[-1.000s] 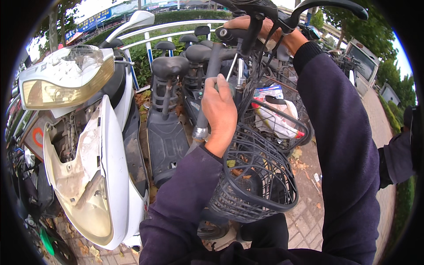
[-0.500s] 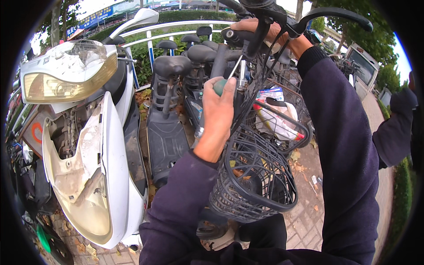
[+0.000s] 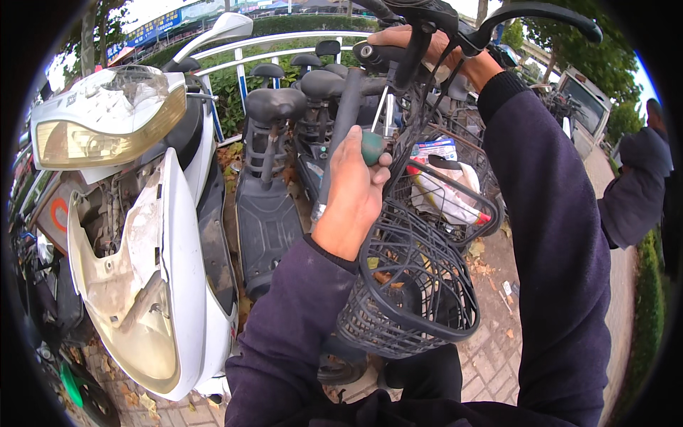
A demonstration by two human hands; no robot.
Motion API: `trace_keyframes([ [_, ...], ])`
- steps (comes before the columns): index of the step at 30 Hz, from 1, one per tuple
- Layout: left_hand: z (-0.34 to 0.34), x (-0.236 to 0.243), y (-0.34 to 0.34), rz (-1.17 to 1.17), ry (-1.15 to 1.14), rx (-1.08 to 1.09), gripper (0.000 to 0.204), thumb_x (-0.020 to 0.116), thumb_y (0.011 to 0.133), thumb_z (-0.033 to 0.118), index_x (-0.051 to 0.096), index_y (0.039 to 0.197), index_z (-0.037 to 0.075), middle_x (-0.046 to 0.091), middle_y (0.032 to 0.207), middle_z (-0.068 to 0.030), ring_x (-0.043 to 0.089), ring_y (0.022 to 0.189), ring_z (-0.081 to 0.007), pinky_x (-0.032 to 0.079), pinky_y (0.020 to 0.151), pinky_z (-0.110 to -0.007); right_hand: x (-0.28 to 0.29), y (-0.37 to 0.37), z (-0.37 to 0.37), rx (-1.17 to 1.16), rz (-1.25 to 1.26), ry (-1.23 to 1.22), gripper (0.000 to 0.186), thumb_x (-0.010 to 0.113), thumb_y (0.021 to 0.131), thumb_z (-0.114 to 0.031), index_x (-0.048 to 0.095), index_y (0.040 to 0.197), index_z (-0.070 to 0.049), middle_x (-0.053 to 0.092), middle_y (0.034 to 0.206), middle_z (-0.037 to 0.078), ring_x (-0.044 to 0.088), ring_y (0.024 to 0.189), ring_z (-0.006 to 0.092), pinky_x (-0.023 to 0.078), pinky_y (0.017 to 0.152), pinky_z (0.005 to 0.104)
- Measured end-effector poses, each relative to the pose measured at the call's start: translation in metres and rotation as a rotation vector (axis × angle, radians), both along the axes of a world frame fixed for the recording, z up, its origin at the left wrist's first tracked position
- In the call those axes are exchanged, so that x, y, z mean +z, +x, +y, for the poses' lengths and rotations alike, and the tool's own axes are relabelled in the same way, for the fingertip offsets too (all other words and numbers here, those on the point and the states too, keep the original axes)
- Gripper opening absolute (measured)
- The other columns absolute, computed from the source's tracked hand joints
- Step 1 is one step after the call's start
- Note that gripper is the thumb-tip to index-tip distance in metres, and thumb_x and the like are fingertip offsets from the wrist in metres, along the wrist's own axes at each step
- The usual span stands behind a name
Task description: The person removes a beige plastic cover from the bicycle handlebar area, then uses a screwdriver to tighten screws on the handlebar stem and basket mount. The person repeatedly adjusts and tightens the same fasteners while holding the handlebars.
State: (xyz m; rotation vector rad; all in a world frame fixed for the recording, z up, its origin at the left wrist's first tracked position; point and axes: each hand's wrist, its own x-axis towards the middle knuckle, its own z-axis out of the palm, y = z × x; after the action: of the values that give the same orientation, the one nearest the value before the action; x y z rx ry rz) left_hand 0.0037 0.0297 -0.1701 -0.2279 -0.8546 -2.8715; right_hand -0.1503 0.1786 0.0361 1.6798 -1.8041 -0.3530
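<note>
My left hand (image 3: 353, 188) is closed around the rounded green handle of a screwdriver (image 3: 372, 147). Its thin metal shaft slants up toward the underside of the black handlebar assembly (image 3: 410, 67); where the tip meets it I cannot make out. My right hand (image 3: 435, 51) lies over the dark part with a round key lock (image 3: 368, 53), with fingers curled on it behind the handlebar and cables. Just below my left hand hangs the black front basket (image 3: 413, 285), with some dry leaves in it.
On the left stands a white scooter (image 3: 185, 285) with a broken front panel. Behind are parked scooters with black seats (image 3: 276, 104) and a white railing (image 3: 284, 41). A wire basket (image 3: 491, 224) holds packages. Another person (image 3: 637, 185) stands at the right.
My left hand has turned and its grip on the screwdriver has shifted, so more of the green handle shows. My right hand stays nearly in place. The person at the right has moved slightly.
</note>
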Motion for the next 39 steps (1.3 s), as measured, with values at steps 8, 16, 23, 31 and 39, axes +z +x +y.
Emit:
trace_keyframes([
  [8, 0.018, -0.002, 0.0, 0.099, -0.657, 0.751, 0.029, 0.049, 0.11, 0.029, 0.054, 0.115, 0.001, 0.056, 0.093, -0.0096, 0.059, 0.077, -0.0219, 0.046, 0.063, -0.034, 0.002, 0.004, 0.004, -0.01, -0.003, -0.012, 0.043, 0.056, 0.101, -0.009, 0.057, 0.144, -0.009, 0.061, 0.143, 0.01, 0.056, 0.136, 0.0282, 0.041, 0.118, 0.0375],
  [16, 0.002, 0.002, 0.011, 0.238, -1.094, 1.156, 0.036, 0.056, 0.107, 0.028, 0.051, 0.127, -0.001, 0.052, 0.115, -0.0239, 0.061, 0.097, -0.0443, 0.049, 0.081, -0.051, 0.003, 0.007, -0.008, -0.2, -0.52, -0.117, 0.041, 0.047, 0.109, -0.028, 0.06, 0.141, -0.009, 0.065, 0.139, 0.011, 0.058, 0.134, 0.0281, 0.04, 0.119, 0.0378],
  [23, -0.01, 0.003, 0.016, 0.1, -0.259, 0.125, 0.042, 0.048, 0.11, 0.035, 0.053, 0.132, -0.002, 0.061, 0.102, -0.0076, 0.061, 0.086, -0.0157, 0.046, 0.064, -0.028, 0.003, 0.013, -0.007, -0.222, -0.505, -0.149, 0.039, 0.047, 0.109, -0.027, 0.06, 0.141, -0.009, 0.064, 0.139, 0.013, 0.059, 0.131, 0.0306, 0.044, 0.115, 0.0406],
  [31, -0.006, -0.011, 0.004, 0.139, 0.158, -0.203, 0.052, 0.062, 0.101, 0.053, 0.057, 0.122, 0.005, 0.061, 0.103, -0.0078, 0.058, 0.082, -0.0147, 0.038, 0.053, -0.02, 0.004, 0.008, -0.008, -0.156, -0.265, -0.053, 0.039, 0.048, 0.109, -0.026, 0.058, 0.143, -0.009, 0.063, 0.141, 0.014, 0.059, 0.132, 0.0307, 0.044, 0.115, 0.0406],
  [39, -0.006, -0.009, -0.01, 0.006, 0.251, -0.42, 0.055, 0.046, 0.106, 0.059, 0.056, 0.112, 0.005, 0.06, 0.095, -0.0091, 0.039, 0.052, -0.0076, 0.028, 0.041, -0.021, 0.005, -0.005, 0.0, -0.095, -0.218, -0.05, 0.039, 0.05, 0.109, -0.024, 0.057, 0.144, -0.009, 0.062, 0.142, 0.013, 0.058, 0.133, 0.0295, 0.045, 0.115, 0.0402],
])
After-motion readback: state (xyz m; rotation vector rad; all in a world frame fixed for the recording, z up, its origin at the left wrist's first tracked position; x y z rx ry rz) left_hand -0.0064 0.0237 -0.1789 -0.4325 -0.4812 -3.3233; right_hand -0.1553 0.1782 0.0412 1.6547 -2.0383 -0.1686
